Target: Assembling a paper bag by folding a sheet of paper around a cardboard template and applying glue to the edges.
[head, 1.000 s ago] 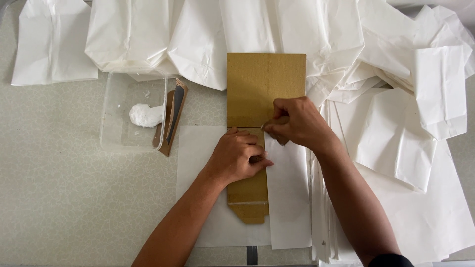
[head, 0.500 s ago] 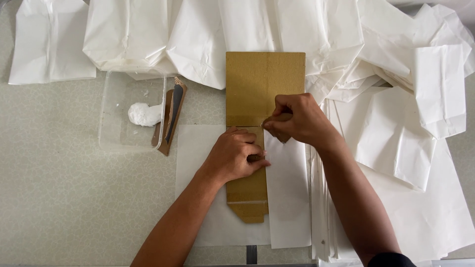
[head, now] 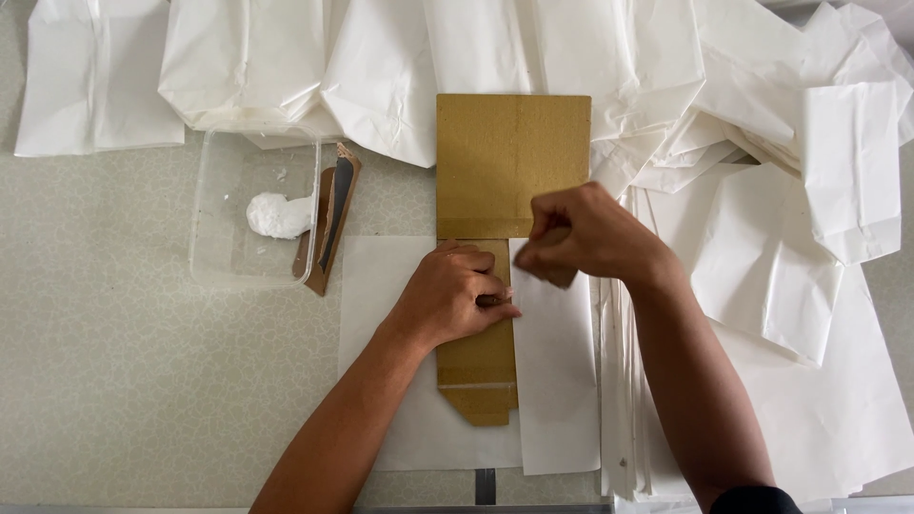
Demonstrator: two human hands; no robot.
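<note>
Head view. Left hand (head: 455, 293) pressed palm-down on brown cardboard template (head: 497, 228), fingers curled against its narrow lower strip, not gripping anything. Right hand (head: 583, 233) at 3 o'clock of left hand, just beside it, closed in a loose fist, fingertips pinching upper edge of white paper sheet (head: 557, 381); blurred, so exact pinch hard to tell. Template lying flat at centre, wide part toward 12 o'clock, narrow strip toward 6 o'clock, resting on a second white sheet (head: 381, 314). Clear plastic tray (head: 219, 200) at 9 o'clock of template, holding a lump of white paste (head: 276, 214), with a brown-handled brush (head: 333, 214) leaning on its right rim. Folded white paper bags (head: 381, 67) heaped from 12 to 3 o'clock. Pale patterned surface (head: 133, 381) at 8 o'clock.
</note>
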